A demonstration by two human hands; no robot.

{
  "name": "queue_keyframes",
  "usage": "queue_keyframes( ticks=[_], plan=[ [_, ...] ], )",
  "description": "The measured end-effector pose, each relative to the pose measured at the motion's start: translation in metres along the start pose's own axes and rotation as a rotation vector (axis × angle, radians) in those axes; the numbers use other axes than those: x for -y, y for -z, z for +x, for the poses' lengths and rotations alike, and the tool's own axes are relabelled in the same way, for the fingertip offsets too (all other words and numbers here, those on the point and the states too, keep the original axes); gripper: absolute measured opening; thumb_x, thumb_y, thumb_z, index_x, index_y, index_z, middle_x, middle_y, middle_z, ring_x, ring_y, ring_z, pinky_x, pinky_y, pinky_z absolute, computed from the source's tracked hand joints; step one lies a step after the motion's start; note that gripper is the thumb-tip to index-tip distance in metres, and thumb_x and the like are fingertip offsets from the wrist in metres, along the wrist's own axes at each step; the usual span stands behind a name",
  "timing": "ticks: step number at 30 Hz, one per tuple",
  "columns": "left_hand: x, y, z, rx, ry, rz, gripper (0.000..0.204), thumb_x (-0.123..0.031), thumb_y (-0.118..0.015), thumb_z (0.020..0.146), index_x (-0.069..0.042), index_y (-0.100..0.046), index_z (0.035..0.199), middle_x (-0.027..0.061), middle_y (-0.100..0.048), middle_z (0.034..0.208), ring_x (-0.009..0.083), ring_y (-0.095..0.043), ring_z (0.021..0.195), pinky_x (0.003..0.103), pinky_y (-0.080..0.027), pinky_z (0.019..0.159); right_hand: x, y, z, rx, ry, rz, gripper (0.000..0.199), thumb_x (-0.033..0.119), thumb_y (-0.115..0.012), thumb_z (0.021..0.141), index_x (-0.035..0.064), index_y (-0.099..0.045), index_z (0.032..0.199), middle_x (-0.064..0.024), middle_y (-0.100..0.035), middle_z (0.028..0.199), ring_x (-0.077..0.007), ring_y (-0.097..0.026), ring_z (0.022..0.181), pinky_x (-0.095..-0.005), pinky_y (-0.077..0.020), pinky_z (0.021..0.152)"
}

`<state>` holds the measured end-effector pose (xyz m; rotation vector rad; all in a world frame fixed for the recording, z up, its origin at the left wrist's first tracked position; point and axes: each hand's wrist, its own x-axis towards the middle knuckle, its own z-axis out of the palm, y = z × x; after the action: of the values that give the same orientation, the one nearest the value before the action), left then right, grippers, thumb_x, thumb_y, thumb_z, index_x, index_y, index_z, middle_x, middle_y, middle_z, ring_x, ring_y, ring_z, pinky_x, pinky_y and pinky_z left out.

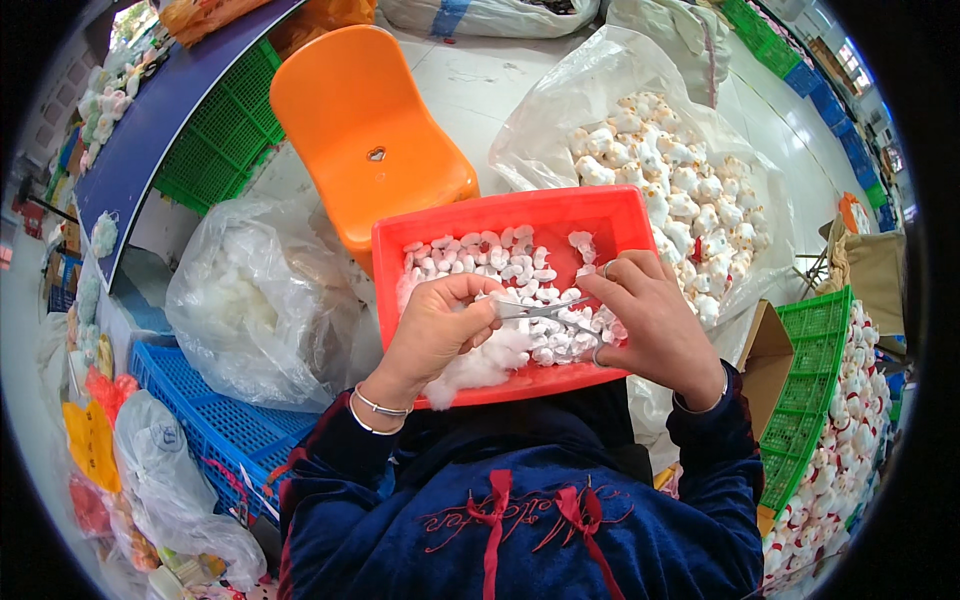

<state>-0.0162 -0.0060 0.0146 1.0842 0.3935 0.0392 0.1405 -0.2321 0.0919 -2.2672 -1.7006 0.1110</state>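
Observation:
My right hand [640,310] grips silver ring-handled forceps [545,311], with fingers and thumb at the spread handles. Their tip points left and meets the fingertips of my left hand [440,325]. Thumb and forefinger of the left hand are pinched together around a small white piece, mostly hidden by the fingers. Both hands are above a red plastic tub [390,262]. Inside it lie many small white, rounded fabric pieces [475,255]. A tuft of white stuffing [485,362] rests at the tub's near left, below my left hand.
An orange chair [365,120] stands beyond the tub. At left are a clear bag of stuffing [255,290] and a blue crate [215,410]. A clear bag of white plush pieces [690,205] lies at far right. A green crate [815,380] stands at near right.

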Motion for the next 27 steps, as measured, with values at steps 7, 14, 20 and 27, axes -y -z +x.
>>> queue_keyframes(
  ticks=[7, 14, 20, 27],
  plan=[
    [-0.007, -0.002, -0.002, -0.02, -0.036, 0.08, 0.018, -0.008, -0.066, 0.098, 0.002, -0.073, 0.112, 0.0043, -0.071, 0.085, 0.0039, -0.054, 0.062, 0.018, -0.039, 0.052, -0.004, -0.001, -0.006, 0.098, -0.042, -0.079, 0.039, 0.027, -0.084, 0.077, 0.0125, -0.073, 0.111, -0.0023, -0.067, 0.091, -0.0238, -0.063, 0.093, -0.0404, -0.0425, 0.081],
    [0.0, -0.012, -0.01, 0.025, -0.097, 0.154, 0.016, -0.007, -0.067, 0.099, 0.002, -0.073, 0.111, 0.0046, -0.07, 0.084, 0.0054, -0.056, 0.063, 0.019, -0.039, 0.052, 0.003, -0.007, 0.003, 0.036, -0.079, 0.067, 0.035, 0.027, -0.083, 0.078, 0.0106, -0.073, 0.107, -0.0071, -0.066, 0.086, -0.0283, -0.064, 0.087, -0.0422, -0.0447, 0.075],
    [-0.004, -0.001, -0.006, -0.048, -0.015, 0.102, 0.021, -0.008, -0.066, 0.101, -0.001, -0.071, 0.12, 0.0034, -0.07, 0.086, 0.0022, -0.055, 0.062, 0.016, -0.034, 0.048, -0.007, -0.005, -0.014, 0.071, -0.02, 0.165, 0.033, 0.027, -0.084, 0.077, 0.0091, -0.075, 0.104, -0.0085, -0.067, 0.086, -0.03, -0.064, 0.085, -0.0428, -0.0456, 0.072],
    [-0.009, -0.003, -0.009, -0.052, -0.074, 0.108, 0.023, -0.009, -0.067, 0.1, 0.001, -0.072, 0.12, 0.0042, -0.072, 0.088, 0.0026, -0.057, 0.064, 0.016, -0.036, 0.049, -0.004, 0.0, -0.009, 0.135, -0.055, 0.103, 0.033, 0.027, -0.083, 0.077, 0.009, -0.074, 0.103, -0.0085, -0.065, 0.082, -0.0313, -0.064, 0.084, -0.0445, -0.0452, 0.071]
  ],
)
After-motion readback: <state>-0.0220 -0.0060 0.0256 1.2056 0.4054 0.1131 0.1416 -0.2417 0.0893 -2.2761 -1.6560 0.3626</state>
